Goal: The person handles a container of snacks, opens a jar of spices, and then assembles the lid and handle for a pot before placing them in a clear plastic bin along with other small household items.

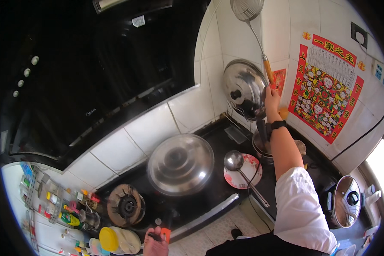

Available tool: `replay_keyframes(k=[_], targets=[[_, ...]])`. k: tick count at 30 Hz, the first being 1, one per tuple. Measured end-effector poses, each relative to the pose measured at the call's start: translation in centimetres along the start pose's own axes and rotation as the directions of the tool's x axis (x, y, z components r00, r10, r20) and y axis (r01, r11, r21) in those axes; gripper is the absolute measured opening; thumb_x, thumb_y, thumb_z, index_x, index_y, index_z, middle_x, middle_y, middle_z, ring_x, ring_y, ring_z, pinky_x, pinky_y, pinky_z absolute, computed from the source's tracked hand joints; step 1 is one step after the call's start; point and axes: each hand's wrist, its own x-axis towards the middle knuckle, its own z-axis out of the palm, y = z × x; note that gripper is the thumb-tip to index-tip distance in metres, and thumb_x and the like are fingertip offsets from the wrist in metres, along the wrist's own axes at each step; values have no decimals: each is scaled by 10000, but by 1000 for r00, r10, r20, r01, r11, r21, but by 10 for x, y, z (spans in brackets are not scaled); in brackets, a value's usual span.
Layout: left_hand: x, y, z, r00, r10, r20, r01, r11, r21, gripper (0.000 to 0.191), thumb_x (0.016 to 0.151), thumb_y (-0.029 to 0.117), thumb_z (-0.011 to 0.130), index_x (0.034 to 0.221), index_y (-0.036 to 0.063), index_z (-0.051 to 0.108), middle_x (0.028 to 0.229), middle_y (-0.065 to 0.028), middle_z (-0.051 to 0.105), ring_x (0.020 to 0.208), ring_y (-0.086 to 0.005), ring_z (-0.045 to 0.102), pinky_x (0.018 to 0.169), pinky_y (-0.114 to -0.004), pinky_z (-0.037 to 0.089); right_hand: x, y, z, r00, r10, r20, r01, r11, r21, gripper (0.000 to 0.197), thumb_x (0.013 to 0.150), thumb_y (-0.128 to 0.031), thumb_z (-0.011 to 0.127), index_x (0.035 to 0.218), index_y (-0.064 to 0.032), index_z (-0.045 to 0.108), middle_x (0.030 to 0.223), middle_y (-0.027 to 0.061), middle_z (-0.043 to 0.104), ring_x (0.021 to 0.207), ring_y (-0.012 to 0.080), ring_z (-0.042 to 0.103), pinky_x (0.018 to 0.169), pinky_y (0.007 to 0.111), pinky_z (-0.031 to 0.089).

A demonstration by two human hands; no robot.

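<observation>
My right hand [272,96] reaches toward the corner wall, closed on the wooden handle of a wire-mesh skimmer [268,68]. The skimmer's round mesh head points up along the tiles. Close beside that hand, a steel pan lid [243,86] with a black knob leans upright in a wire holder. Low in the view, my left hand [156,244] is palm up around a small dark object [155,236] that I cannot identify. An orange piece [166,235] shows behind its fingers. On the stove, a large domed steel lid [180,164] covers a wok.
A steel ladle [234,161] lies across a floral plate [251,179]. Behind my right forearm stands a pot [259,144]. A bare gas burner [127,204], a yellow-lidded jar [124,240] and several bottles are at left. The black range hood [115,64] overhangs. A glass-lidded cooker [345,201] stands right.
</observation>
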Motion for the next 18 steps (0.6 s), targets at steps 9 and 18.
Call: replay_keyframes(k=[9,18], targets=[[0,7,3,992,-39,120,38,999,15,449,912,101,481,1341,39,363,1300,-128,455,988,-219,551,846,-373,484,-3,-22,-11,992,-71,-105,71,997,-3,296,873,-255,567,941,20,653,792,149,659,736,219,608,703,318,453],[-17,14,-7,999,-38,17,39,999,-16,374,913,136,495,1282,83,453,1075,-108,591,874,-220,610,698,-306,532,-6,-74,-35,989,-118,-95,131,981,146,257,903,-206,534,837,28,617,653,69,569,614,133,494,595,285,406]])
